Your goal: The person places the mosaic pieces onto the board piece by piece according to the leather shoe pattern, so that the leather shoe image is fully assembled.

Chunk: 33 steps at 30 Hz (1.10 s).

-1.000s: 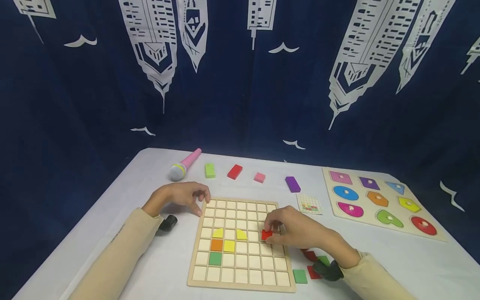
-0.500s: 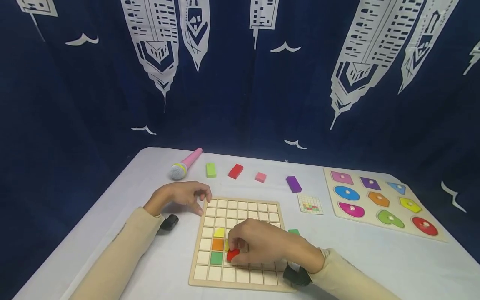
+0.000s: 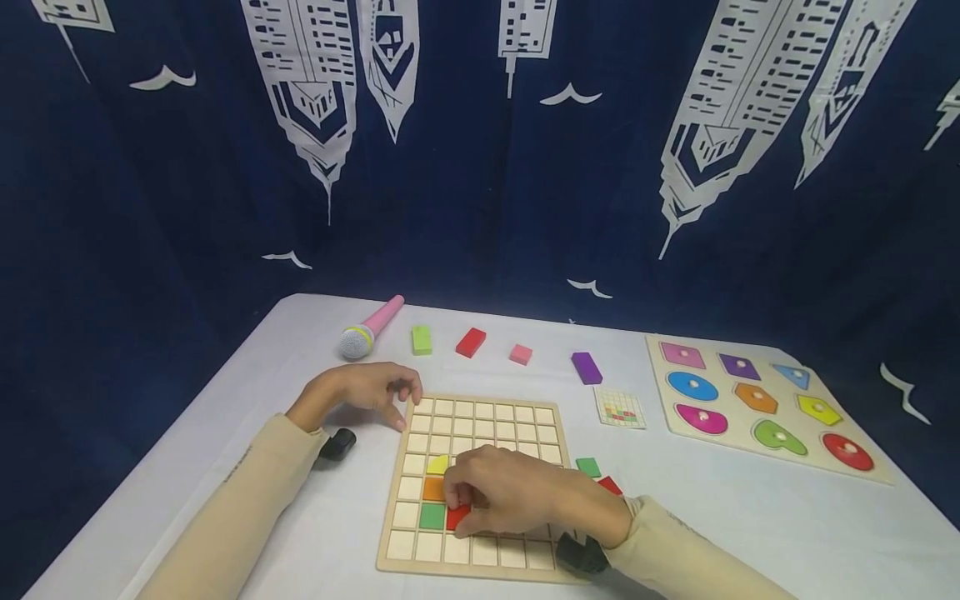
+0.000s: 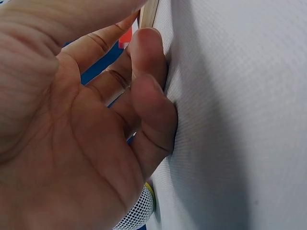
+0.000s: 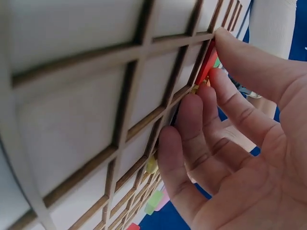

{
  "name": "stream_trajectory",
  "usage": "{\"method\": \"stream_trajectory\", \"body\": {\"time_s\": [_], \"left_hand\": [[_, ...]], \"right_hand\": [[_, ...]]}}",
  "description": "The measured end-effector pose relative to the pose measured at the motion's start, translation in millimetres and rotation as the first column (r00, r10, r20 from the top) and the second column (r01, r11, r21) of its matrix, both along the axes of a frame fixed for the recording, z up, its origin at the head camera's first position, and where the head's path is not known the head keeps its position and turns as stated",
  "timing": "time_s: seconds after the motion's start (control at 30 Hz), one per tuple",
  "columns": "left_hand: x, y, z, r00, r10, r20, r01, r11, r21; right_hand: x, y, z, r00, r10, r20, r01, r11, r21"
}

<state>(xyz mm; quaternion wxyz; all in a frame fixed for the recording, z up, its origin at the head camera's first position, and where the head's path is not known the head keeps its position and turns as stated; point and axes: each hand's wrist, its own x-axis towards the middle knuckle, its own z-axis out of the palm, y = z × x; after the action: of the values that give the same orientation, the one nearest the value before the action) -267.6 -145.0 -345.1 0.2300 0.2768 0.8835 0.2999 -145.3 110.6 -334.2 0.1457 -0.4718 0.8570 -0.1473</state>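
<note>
Only right-wrist view: tile (image 5: 206,63) edge, seemingly

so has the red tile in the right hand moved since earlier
Yes: the red tile went left across the grid board, toward its near edge.

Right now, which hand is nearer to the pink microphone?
Left. The left hand is just in front of the pink microphone, by a corner of the grid board; the right hand is farther, pinching a red tile.
</note>
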Motion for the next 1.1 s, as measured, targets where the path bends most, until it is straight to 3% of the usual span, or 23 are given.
{"method": "stream_trajectory", "body": {"time_s": [0.23, 0.4, 0.57, 0.73, 1.0, 1.1], "left_hand": [[1.0, -1, -1.4, 1.0, -0.018, 0.0, 0.018, 1.0, 0.026], [0.7, 0, -2.0, 1.0, -0.012, -0.002, 0.012, 1.0, 0.015], [1.3, 1, -1.1, 1.0, -0.005, 0.009, 0.005, 1.0, 0.009], [-0.2, 1, -0.2, 1.0, -0.008, 0.002, 0.008, 1.0, 0.003], [1.4, 0, 1.1, 1.0, 0.017, 0.005, -0.017, 1.0, -0.007], [2.0, 1, 1.5, 1.0, 0.026, 0.012, -0.026, 1.0, -0.003]], "right_hand": [[5.5, 11, 0.9, 1.0, 0.022, -0.01, -0.022, 1.0, -0.007], [9.9, 36, 0.6, 0.999, 0.037, -0.016, -0.038, 0.994, -0.099], [10.2, 70, 3.5, 0.994, -0.009, 0.113, 0.031, 0.982, -0.188], [7.6, 112, 4.1, 0.96, -0.014, 0.28, 0.084, 0.967, -0.24], [10.5, 173, 4.9, 0.944, -0.083, 0.318, 0.157, 0.964, -0.214], [14.1, 188, 5.0, 0.927, -0.112, 0.357, 0.186, 0.966, -0.181]]}}
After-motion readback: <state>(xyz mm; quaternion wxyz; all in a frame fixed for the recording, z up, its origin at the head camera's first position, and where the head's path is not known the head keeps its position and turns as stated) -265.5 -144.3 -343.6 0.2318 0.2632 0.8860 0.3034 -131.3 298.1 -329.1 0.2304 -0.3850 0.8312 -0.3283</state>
